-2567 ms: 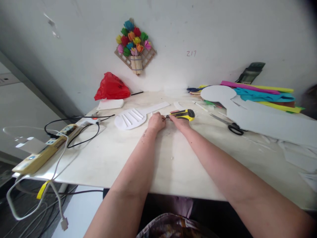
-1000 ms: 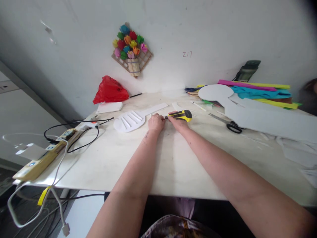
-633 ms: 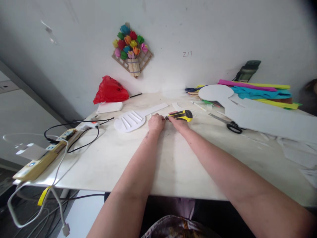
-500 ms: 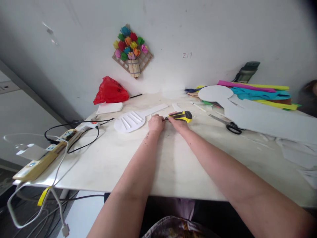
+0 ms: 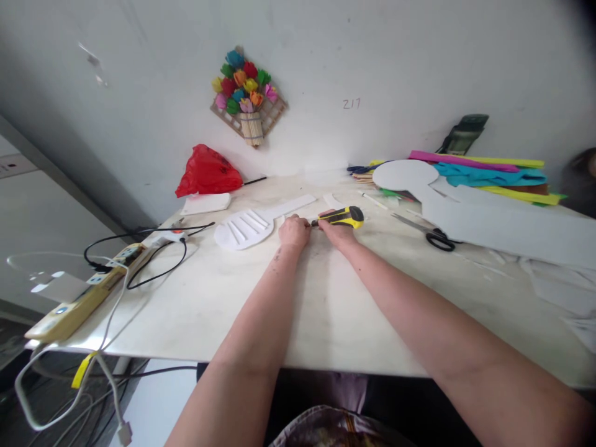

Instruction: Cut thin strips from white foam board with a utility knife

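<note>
My right hand (image 5: 338,231) is closed round a yellow and black utility knife (image 5: 342,217), its front end pointing left. Close beside that end rests my left hand (image 5: 294,232), low on the table with its fingers curled in. Whatever lies under the left fingers is hidden. Left of it is a white paddle-shaped cutout (image 5: 223,237) with a long handle and several raised white strips on its round part. Beyond my right hand lies a short curved white piece (image 5: 331,200).
To the right are black scissors (image 5: 435,238), a large white sheet (image 5: 503,226) and coloured crepe paper (image 5: 493,176). A red plastic bag (image 5: 207,171) sits at the back left. A power strip (image 5: 88,298) with cables lines the left edge of the table (image 5: 363,329).
My right hand and the utility knife have shifted very slightly to the right. My left hand stays in place.
</note>
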`<state>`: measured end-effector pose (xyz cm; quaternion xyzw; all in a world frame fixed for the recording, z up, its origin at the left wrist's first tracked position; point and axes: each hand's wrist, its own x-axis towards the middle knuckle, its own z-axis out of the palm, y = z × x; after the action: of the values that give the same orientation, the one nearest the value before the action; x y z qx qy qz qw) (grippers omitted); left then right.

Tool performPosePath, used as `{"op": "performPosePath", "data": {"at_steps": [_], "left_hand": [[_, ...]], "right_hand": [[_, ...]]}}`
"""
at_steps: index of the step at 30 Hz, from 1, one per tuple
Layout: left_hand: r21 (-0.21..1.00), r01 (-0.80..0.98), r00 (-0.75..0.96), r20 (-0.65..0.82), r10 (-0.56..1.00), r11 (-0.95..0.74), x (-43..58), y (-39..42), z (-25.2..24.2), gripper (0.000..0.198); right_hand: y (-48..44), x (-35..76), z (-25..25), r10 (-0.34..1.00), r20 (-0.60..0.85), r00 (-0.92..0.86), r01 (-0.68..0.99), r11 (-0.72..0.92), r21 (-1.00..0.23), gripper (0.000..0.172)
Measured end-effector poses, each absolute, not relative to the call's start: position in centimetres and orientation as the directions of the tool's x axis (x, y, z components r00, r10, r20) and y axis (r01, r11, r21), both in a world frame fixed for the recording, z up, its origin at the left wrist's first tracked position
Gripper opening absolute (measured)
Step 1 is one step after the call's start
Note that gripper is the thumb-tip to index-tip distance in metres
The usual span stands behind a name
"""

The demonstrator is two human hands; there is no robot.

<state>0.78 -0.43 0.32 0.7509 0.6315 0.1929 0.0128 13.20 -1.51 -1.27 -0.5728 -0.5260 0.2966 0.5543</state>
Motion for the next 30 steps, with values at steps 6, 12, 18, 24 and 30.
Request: {"op": "performPosePath", "data": {"at_steps": [6, 12, 18, 24, 30], "left_hand": [[0.247, 0.947, 0.136, 0.275, 0.952, -0.207, 0.8, -0.6, 0.5, 0.022], [0.237, 0.945, 0.158, 0.268, 0.95, -0.224, 0.6, -0.6, 0.4, 0.022], [0.268, 0.929, 0.183, 0.272, 0.945, -0.257, 0.3, -0.5, 0.3, 0.023], [0.352, 0.897, 0.16, 0.299, 0.941, -0.265, 0.0, -0.5, 0.4, 0.025], [0.402, 0.896, 0.089, 0.252, 0.964, -0.188, -1.3, -0.1, 0.9, 0.033]], "right_hand": [[-1.3, 13.4, -1.3, 0.94, 0.199, 0.276, 0.263, 0.125, -0.957, 0.015], [-1.2, 13.5, -1.4, 0.921, 0.131, 0.368, 0.133, 0.087, -0.987, 0.015], [-1.7, 14.0, 0.1, 0.83, 0.145, 0.538, -0.134, 0.254, -0.958, 0.014], [-0.8, 15.7, 0.2, 0.771, 0.122, 0.625, -0.176, 0.291, -0.94, 0.018], [0.4, 17.4, -0.9, 0.758, 0.137, 0.638, -0.091, 0.251, -0.964, 0.028]]}}
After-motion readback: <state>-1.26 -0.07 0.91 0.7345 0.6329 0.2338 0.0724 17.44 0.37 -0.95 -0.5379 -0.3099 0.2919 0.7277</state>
